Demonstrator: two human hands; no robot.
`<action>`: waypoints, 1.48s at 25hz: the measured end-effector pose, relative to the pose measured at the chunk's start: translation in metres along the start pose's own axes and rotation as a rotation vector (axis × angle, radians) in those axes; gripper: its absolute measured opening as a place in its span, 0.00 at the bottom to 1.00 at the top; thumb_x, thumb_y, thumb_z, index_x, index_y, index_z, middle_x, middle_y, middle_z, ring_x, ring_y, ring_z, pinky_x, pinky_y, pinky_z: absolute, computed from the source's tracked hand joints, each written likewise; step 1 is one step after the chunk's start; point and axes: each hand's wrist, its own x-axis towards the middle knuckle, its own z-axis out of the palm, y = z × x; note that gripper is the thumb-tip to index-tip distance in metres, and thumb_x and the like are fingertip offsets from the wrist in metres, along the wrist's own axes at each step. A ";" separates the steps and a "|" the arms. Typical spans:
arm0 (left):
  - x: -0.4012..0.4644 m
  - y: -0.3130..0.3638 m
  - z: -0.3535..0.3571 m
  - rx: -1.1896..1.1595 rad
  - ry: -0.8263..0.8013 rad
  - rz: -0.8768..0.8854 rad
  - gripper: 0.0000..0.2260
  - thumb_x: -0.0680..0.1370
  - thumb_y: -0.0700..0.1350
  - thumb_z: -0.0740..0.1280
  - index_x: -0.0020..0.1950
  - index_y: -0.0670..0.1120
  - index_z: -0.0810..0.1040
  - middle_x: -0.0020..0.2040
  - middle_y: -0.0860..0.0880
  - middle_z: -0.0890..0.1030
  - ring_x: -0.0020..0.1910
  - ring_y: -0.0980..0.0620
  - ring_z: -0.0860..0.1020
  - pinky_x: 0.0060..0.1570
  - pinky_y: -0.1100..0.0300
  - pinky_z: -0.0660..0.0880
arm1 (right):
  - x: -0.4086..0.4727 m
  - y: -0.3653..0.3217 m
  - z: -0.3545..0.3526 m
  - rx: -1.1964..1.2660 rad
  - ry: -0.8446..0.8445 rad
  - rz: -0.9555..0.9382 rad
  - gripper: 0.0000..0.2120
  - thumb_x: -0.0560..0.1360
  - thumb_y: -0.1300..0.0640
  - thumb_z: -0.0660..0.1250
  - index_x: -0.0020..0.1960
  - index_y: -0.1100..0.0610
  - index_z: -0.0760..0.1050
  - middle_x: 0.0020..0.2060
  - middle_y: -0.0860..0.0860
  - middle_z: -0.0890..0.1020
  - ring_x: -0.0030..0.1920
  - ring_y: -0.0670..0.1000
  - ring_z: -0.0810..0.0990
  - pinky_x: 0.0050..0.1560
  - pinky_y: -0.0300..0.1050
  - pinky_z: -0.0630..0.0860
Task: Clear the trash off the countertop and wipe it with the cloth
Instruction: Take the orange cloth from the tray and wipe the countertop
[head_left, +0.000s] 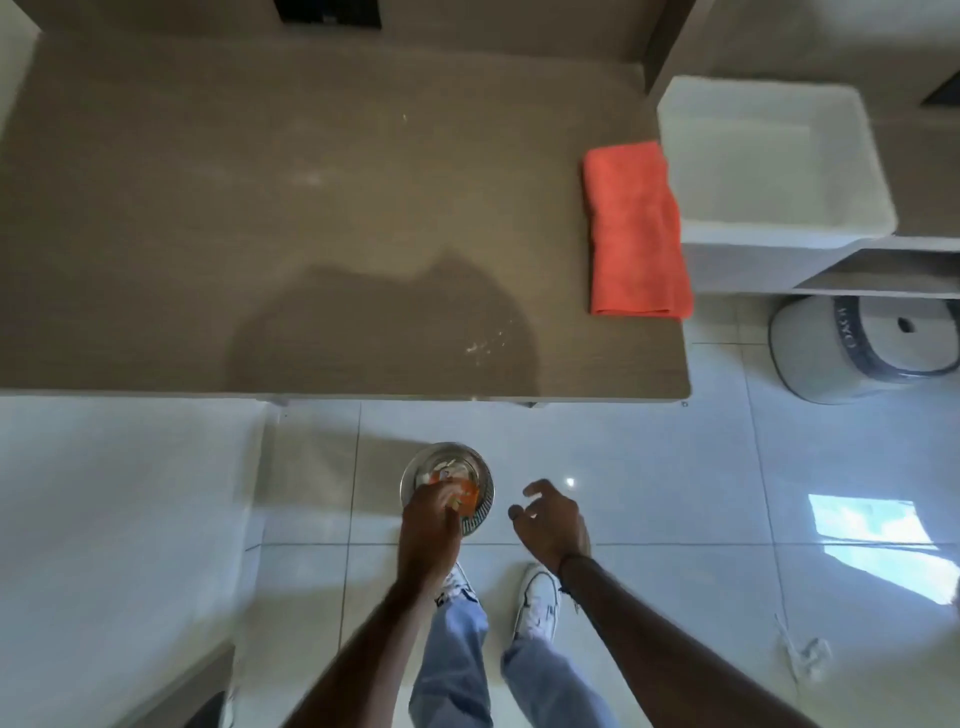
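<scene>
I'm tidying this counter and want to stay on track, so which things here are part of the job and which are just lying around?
Part of the job:
- countertop with crumbs
- orange cloth, folded at the counter's right end
- metal bin on the floor
- orange wrapper in the left hand over the bin

Just lying about:
- white tub
- round stool

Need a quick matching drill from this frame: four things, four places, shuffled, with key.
Things:
1. cloth
2. bin
3. tub
4. crumbs

Places:
A. on the floor, under the left hand
B. folded at the countertop's right edge
C. near the countertop's front edge
D. on the white shelf, right of the cloth

Pairs: 1-B, 2-A, 3-D, 4-C
</scene>
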 end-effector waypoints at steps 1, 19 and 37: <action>0.014 -0.028 0.010 0.004 0.025 -0.105 0.15 0.77 0.32 0.65 0.61 0.41 0.82 0.60 0.41 0.85 0.56 0.46 0.84 0.57 0.54 0.81 | 0.022 0.007 0.018 -0.002 -0.058 0.052 0.18 0.71 0.47 0.69 0.59 0.50 0.76 0.45 0.50 0.87 0.53 0.54 0.84 0.50 0.42 0.76; 0.119 -0.187 0.069 0.147 0.055 -0.501 0.18 0.78 0.50 0.68 0.60 0.39 0.78 0.60 0.32 0.83 0.59 0.32 0.81 0.54 0.46 0.80 | 0.181 0.075 0.153 -0.028 -0.173 0.126 0.13 0.71 0.61 0.65 0.53 0.58 0.81 0.50 0.63 0.87 0.50 0.65 0.86 0.51 0.62 0.83; -0.035 0.031 -0.106 -0.071 -0.032 -0.566 0.19 0.77 0.40 0.70 0.68 0.48 0.75 0.54 0.42 0.79 0.47 0.39 0.81 0.38 0.37 0.86 | -0.047 -0.140 -0.121 -0.001 0.664 -0.806 0.15 0.71 0.51 0.69 0.56 0.54 0.76 0.47 0.50 0.81 0.46 0.53 0.79 0.47 0.43 0.75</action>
